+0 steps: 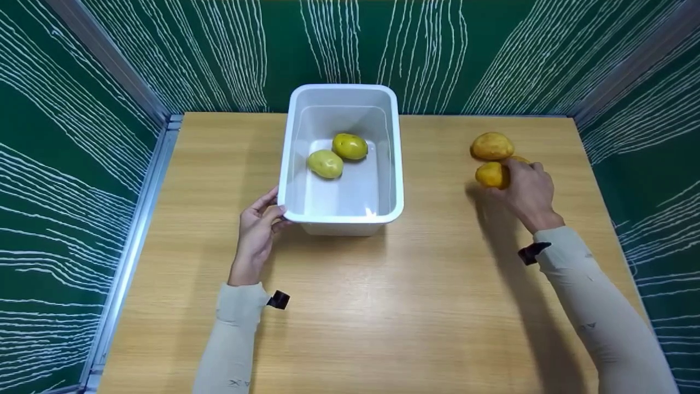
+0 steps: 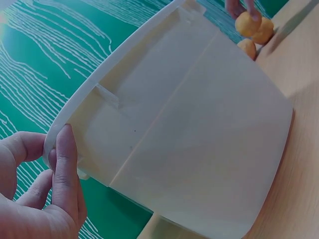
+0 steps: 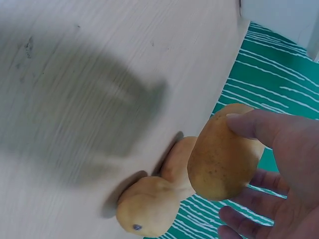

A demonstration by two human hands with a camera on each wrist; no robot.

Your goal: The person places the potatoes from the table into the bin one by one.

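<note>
1. Pale sleeves (image 1: pixel 593 306) are hanging over the table (image 1: pixel 437 317).
2. Left hand (image 1: pixel 256 232) is pinching the box (image 1: pixel 345 219).
3. Right hand (image 1: pixel 528 189) is pinching 1 potato (image 3: pixel 219 154) near 2 loose potatoes (image 1: pixel 492 145), right of the box.
4. Inside the box, 2 green potatoes (image 1: pixel 325 164) are lying.

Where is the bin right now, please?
In the head view, the bin stands towards the back of the table, the left hand gripping its near-left corner.

One bin (image 1: pixel 344 219); one table (image 1: pixel 410 306); two hands (image 1: pixel 255 232); two greenish potato-like things (image 1: pixel 326 164); three yellow-brown potatoes (image 1: pixel 492 146)
</note>
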